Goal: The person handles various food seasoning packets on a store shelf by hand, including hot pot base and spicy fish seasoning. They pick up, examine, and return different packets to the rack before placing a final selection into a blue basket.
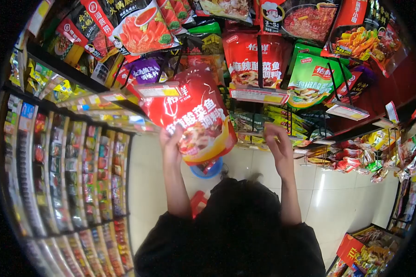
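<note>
My left hand [171, 143] grips a red seasoning packet [194, 117] by its lower left edge, thumb on the front. The packet is tilted, printed with a fish dish and large white characters. Another red packet edge shows under it. My right hand [278, 141] is raised at the lower shelf, fingers bent and apart, with nothing visible in them. Close to it hang green packets [286, 121]. Above are a matching red packet [254, 60] on a hook and a green packet [312, 76].
Price tags [259, 95] jut out on hooks along the shelf front. A blue bucket [207, 171] and a red stool [198, 203] stand on the tiled floor [152, 184]. Shelves of small packets [69, 171] line the left side. A display box [351, 249] sits at lower right.
</note>
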The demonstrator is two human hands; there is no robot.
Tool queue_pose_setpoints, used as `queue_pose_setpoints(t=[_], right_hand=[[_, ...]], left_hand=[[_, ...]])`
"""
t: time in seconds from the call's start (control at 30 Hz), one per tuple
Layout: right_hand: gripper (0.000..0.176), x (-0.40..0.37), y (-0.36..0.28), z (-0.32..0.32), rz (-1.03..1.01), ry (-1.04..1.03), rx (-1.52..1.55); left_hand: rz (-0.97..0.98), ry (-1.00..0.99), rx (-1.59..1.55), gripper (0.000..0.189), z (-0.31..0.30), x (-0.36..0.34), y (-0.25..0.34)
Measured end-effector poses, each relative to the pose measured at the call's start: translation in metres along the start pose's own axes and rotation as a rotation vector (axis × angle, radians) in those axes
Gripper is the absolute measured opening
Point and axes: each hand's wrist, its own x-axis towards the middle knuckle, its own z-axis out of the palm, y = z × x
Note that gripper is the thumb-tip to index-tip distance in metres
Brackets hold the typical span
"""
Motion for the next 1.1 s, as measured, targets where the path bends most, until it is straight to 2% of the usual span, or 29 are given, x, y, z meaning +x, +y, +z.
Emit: queue_pose_setpoints(t=[0.07, 0.13, 0.3, 0.4, 0.43, 0.5, 0.53, 0.6, 0.63, 0.67, 0.77, 0.8, 0.87, 1.0, 1.07, 1.1], right_hand=[[0.042, 0.025, -0.024, 0.018, -0.071, -0.115, 0.026], [0.049, 0.053, -0.018, 0.036, -0.141, -0.202, 0.128], [0.051, 0.102, -0.033, 0.100, -0.100, -0.493, 0.523], [0.048, 0.104, -0.030, 0.111, 0.037, -0.464, 0.433], [0.037, 0.098, -0.036, 0.109, -0.016, -0.411, 0.371], [0.036, 0.079, -0.027, 0.096, -0.005, -0.355, 0.206], [0.035, 0.068, -0.022, 0.085, 0.056, -0.319, 0.157], [0.033, 0.048, -0.013, 0.059, 0.237, -0.249, 0.091], [0.031, 0.040, -0.006, 0.052, 0.058, -0.167, 0.108], [0.030, 0.037, -0.007, 0.041, 0.017, -0.139, 0.038], [0.030, 0.039, -0.024, 0.019, -0.185, -0.013, -0.152], [0.027, 0.042, -0.025, 0.013, -0.151, 0.019, -0.149], [0.023, 0.046, -0.035, 0.003, -0.064, 0.083, -0.154], [0.022, 0.052, -0.040, 0.006, -0.214, 0.205, -0.042], [0.023, 0.056, -0.044, 0.007, -0.228, 0.232, -0.062], [0.023, 0.057, -0.046, 0.007, -0.230, 0.233, -0.077]], left_hand=[[0.016, -0.006, 0.008, 0.038, 0.004, 0.000, 0.004], [0.026, -0.015, 0.031, 0.037, 0.006, -0.001, 0.004], [-0.108, -0.066, 0.035, 0.040, 0.005, -0.011, 0.024], [-0.133, -0.089, 0.087, 0.045, 0.015, -0.032, 0.026], [-0.141, -0.069, 0.104, 0.046, 0.017, -0.039, 0.022], [-0.176, -0.072, 0.149, 0.049, 0.007, -0.051, 0.015], [-0.204, -0.097, 0.179, 0.052, 0.002, -0.055, 0.012], [-0.093, -0.221, 0.223, 0.054, 0.009, -0.054, 0.004], [-0.020, -0.262, 0.208, 0.057, 0.018, -0.041, 0.002], [0.052, -0.302, 0.191, 0.060, 0.026, -0.028, 0.000], [-0.057, -0.498, 0.233, 0.048, 0.090, 0.010, 0.022], [-0.091, -0.509, 0.219, 0.044, 0.106, 0.019, 0.019], [-0.031, -0.563, 0.186, 0.041, 0.131, 0.029, 0.008], [0.201, -0.518, 0.453, 0.033, 0.168, 0.036, 0.012], [0.172, -0.514, 0.352, 0.033, 0.175, 0.038, 0.013], [0.220, -0.508, 0.363, 0.033, 0.177, 0.040, 0.013]])
